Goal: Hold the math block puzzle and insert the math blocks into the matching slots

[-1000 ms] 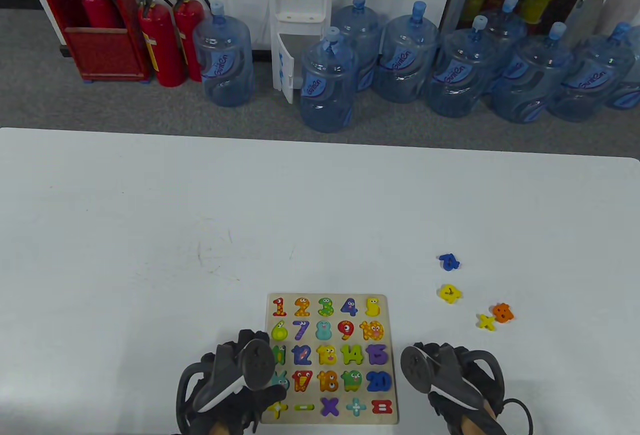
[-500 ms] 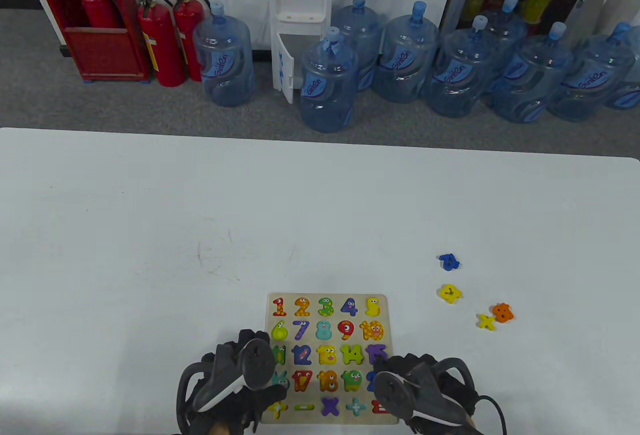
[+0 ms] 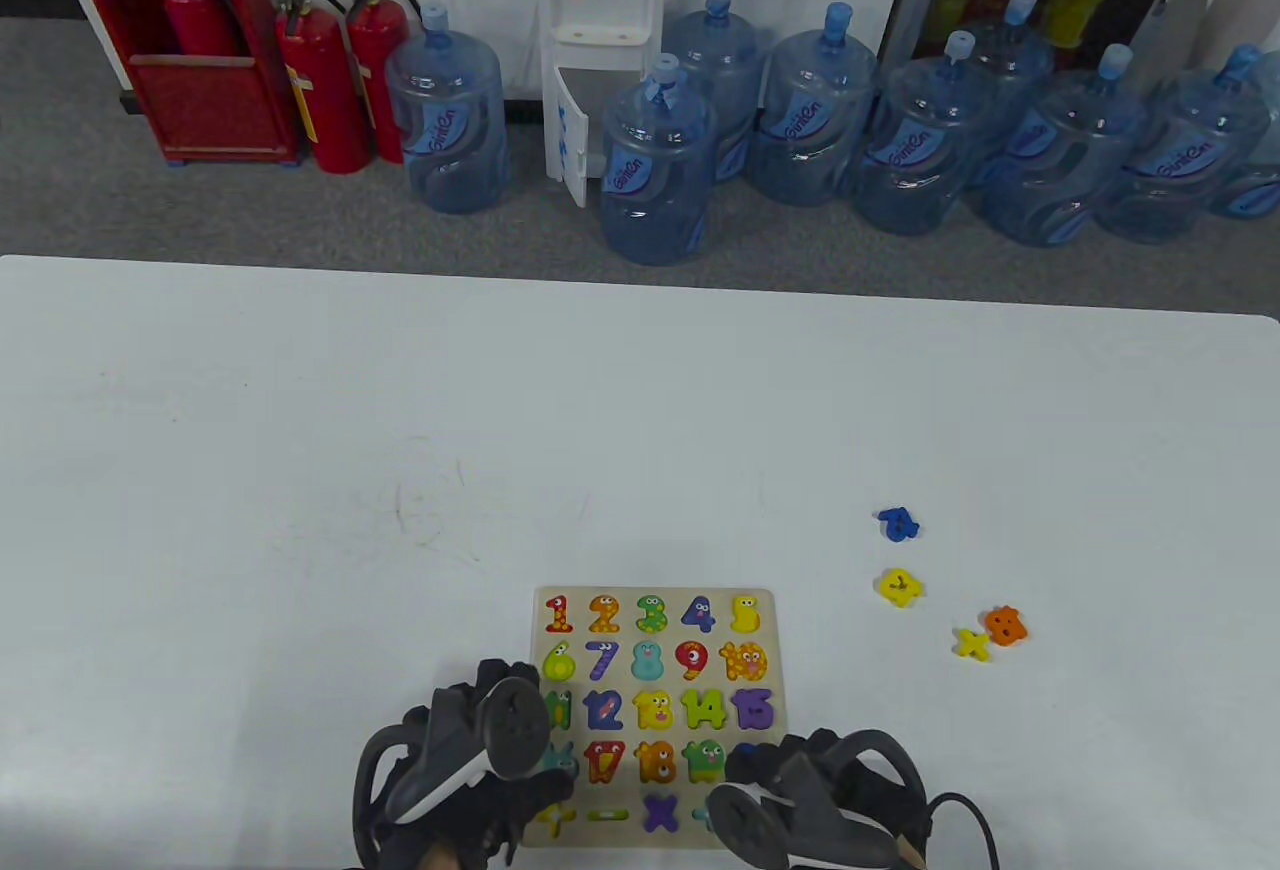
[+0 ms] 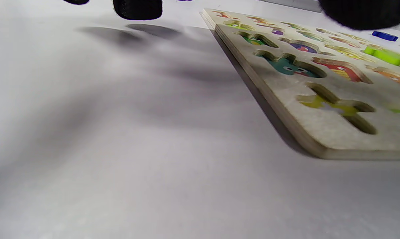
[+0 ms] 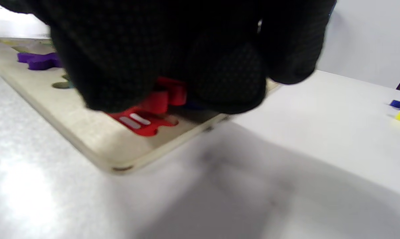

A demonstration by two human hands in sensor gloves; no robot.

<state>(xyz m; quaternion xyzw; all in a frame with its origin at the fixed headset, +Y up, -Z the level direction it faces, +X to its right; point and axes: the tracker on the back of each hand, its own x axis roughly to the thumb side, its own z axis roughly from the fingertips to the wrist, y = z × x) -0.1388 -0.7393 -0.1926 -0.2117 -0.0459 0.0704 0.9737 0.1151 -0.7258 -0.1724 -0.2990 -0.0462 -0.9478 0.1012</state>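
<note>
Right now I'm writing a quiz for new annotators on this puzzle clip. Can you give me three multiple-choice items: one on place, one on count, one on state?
1. Where do the loose blocks lie relative to the puzzle board?
A. To its right
B. To its left
C. On top of it

2. How many loose blocks lie on the table?
A. Two
B. Four
C. Six

3. What is the right hand doing?
A. Hovering far from the board
B. Lifting a water jug
C. Covering the board's near right corner, at the red block

Answers: 1 A, blue block, yellow block, yellow cross and orange block sit right of it. 2 B, those four. 3 C, both views show it.
</note>
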